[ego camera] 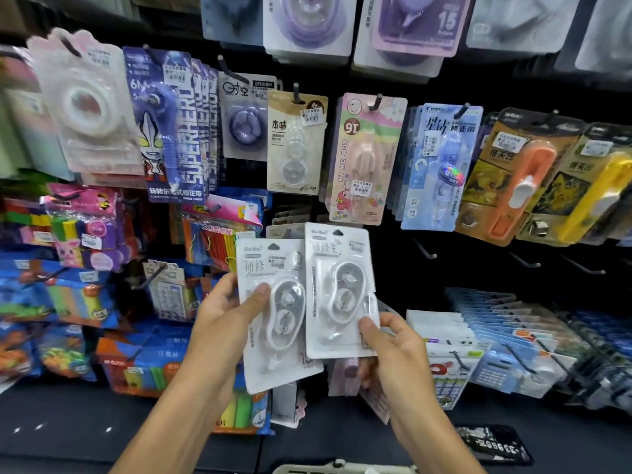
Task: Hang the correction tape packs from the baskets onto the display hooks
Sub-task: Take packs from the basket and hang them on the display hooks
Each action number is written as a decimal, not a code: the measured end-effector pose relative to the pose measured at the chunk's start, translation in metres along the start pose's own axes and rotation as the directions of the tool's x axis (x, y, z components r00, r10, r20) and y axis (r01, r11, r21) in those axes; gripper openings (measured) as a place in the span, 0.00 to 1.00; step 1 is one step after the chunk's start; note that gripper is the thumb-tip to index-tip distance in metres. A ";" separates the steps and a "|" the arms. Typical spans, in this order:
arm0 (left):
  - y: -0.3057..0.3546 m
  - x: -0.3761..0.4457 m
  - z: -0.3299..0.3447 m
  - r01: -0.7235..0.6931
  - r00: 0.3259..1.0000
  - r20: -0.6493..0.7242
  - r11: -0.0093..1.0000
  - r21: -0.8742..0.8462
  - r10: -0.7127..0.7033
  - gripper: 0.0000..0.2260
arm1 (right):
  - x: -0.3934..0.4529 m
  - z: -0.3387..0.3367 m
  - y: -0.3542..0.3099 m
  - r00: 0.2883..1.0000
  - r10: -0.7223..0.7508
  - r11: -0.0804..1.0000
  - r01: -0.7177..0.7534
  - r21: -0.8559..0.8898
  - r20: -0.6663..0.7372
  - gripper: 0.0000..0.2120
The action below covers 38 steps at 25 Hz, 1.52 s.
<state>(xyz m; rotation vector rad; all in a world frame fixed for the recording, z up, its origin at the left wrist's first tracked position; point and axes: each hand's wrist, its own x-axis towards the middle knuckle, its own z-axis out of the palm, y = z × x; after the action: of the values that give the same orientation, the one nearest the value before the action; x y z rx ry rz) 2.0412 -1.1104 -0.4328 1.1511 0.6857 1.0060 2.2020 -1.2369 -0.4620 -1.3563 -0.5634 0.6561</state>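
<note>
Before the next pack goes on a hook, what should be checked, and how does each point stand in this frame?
1. Left hand grips a white pack, thumb on its front: ok.
2. Right hand pinches the second white pack at its lower edge: ok.
3. Hang holes at the top of both packs uncovered: ok.
4. A bare hook is free just right of the packs: ok.
5. Whether that hook is the row meant for this product: cannot tell.
6. Second pack's hole lined up with a hook: not ok, it sits left of the hook.
</note>
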 end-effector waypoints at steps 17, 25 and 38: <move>-0.009 0.011 0.024 -0.187 0.982 0.030 0.965 0.185 0.185 0.08 | -0.003 0.016 0.008 0.958 -0.067 0.970 0.127 -0.206 0.279 0.09; -0.014 0.030 0.009 -0.427 0.892 0.341 0.308 0.850 0.297 0.32 | -0.001 -0.010 0.003 0.967 -0.250 0.933 0.227 -0.281 -0.050 0.09; -0.051 -0.011 0.015 -0.397 0.909 0.297 0.387 0.832 0.292 0.22 | 0.003 -0.027 0.045 0.983 0.176 0.979 -0.181 -0.091 -0.055 0.23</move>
<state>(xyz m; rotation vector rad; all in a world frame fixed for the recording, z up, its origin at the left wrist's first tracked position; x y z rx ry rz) 2.0645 -1.1311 -0.4776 2.3641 0.9473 0.9066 2.2186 -1.2494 -0.5107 -1.5203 -0.4432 0.7485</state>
